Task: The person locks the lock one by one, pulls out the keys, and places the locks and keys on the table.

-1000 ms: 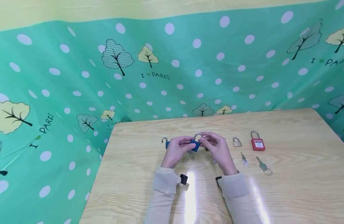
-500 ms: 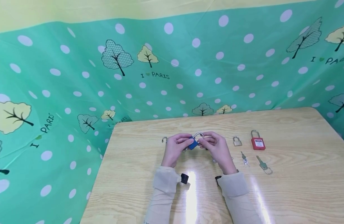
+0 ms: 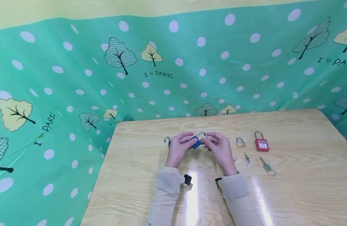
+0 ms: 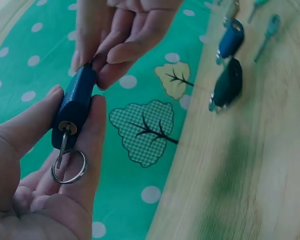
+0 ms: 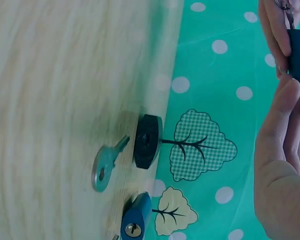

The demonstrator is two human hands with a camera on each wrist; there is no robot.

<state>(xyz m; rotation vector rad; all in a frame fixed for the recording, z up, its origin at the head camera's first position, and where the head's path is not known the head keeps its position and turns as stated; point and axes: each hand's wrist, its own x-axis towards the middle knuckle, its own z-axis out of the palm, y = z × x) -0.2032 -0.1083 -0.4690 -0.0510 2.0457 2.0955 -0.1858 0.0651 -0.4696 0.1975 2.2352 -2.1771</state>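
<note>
Above the table, my left hand [image 3: 177,149] grips the body of a blue padlock [image 3: 194,144] between thumb and fingers. The padlock is tilted, its silver shackle [image 3: 202,134] arching up toward the right. My right hand [image 3: 221,149] pinches the shackle side with thumb and fingertips, which hide part of it. In the left wrist view a key [image 4: 65,145] stands in the keyhole on the padlock's underside. A split ring [image 4: 70,172] hangs from that key, over the left fingers.
Behind my left hand lies another padlock with a swung-open shackle [image 3: 167,139]. Rightward are a small brass-coloured padlock [image 3: 240,142], a red padlock [image 3: 262,145], small keys [image 3: 248,160] and a larger key [image 3: 266,165]. A black padlock [image 5: 147,141] lies near a blue one [image 5: 135,218].
The blue padlock has tilted over, its shackle leaning to the right. The key hanging beneath it a second ago is now hidden behind my left hand in the head view.
</note>
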